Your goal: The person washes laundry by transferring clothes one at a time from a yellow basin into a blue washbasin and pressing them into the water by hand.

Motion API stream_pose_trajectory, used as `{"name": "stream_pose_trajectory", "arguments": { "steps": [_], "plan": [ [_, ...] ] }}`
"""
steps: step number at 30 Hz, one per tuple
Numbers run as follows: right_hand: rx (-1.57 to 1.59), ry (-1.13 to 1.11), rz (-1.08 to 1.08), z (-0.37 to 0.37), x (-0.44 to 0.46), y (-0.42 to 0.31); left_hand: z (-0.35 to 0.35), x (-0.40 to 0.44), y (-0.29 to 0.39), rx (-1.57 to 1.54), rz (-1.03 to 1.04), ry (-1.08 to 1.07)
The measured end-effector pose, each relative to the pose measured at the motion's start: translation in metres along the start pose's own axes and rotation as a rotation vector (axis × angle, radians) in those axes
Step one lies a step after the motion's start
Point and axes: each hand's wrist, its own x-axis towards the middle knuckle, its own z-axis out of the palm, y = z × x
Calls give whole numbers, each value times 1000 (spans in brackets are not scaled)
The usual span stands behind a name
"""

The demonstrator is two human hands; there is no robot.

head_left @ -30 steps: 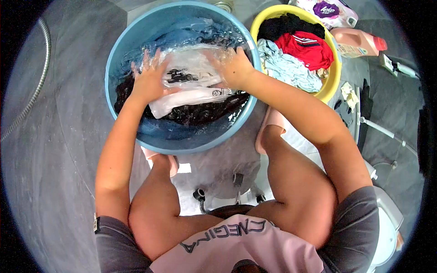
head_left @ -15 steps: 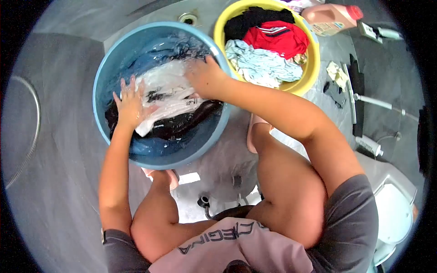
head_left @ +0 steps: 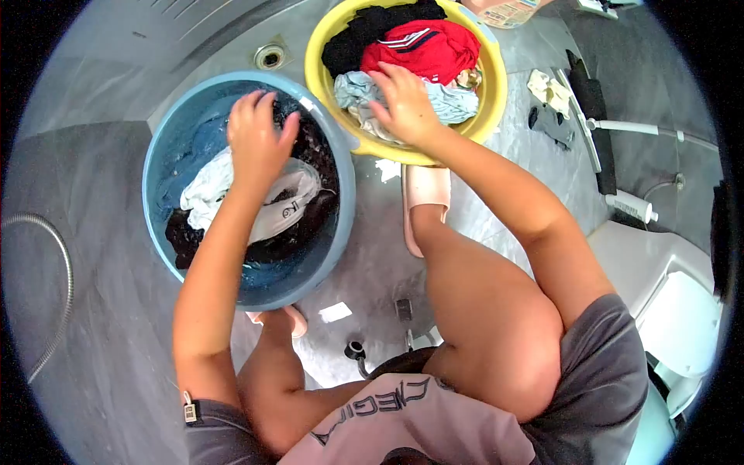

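A blue basin (head_left: pixel 346 232) holds water, dark clothes (head_left: pixel 310 139) and a white garment (head_left: pixel 283 221) with dark print. My left hand (head_left: pixel 260 139) is over this basin, fingers spread, holding nothing. At the upper middle, my right hand (head_left: pixel 404 105) is open above the near side of a yellow basin (head_left: pixel 496 93), its fingers over a light blue garment (head_left: pixel 452 105). A red garment (head_left: pixel 426 50) and a black one (head_left: pixel 380 35) lie behind it in the yellow basin.
A pink bottle (head_left: pixel 504 9) stands beyond the yellow basin. There is a floor drain (head_left: pixel 270 56) behind the blue basin. A shower hose (head_left: pixel 68 287) runs along the left, and a toilet (head_left: pixel 678 318) is at the right. A pale cloth (head_left: pixel 549 91) lies to the right.
The view has turned to the right. Both hands have left the white garment in the blue basin; my right hand has moved over to the yellow basin, and my left hand has lifted.
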Motion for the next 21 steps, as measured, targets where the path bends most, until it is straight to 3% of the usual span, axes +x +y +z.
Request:
{"name": "stream_pose_trajectory", "arguments": {
  "steps": [2, 4, 7, 9, 10, 13, 15, 16, 18, 19, 21],
  "plan": [
    [-14, 1, 104, -4, -13, 19, 18, 22, 26, -5, 93, -1],
    [-175, -143, 197, -12, -22, 28, 38, 36, 55, -10, 125, -34],
    [-326, -252, 98, -25, -26, 22, 73, 45, 89, 37, 261, -203],
    [-351, -264, 129, -22, -26, 19, 94, 40, 101, 93, 192, -413],
    [-360, -295, 133, -19, -25, 23, 99, 39, 106, 99, 59, -607],
    [-363, -292, 160, -5, -23, 34, 111, 32, 106, 204, -19, -693],
    [-233, -575, 386, -1, -22, 36, 111, 28, 105, 191, -5, -686],
    [-232, -574, 383, -3, -25, 34, 108, 28, 105, 177, 9, -675],
    [-306, -176, 167, -10, -32, 31, 105, 29, 105, 186, 19, -680],
    [-305, -177, 165, -8, -31, 30, 104, 29, 105, 193, 31, -688],
    [-206, 82, 209, -5, -25, 27, 103, 28, 105, 193, 45, -629]
  ]
}}
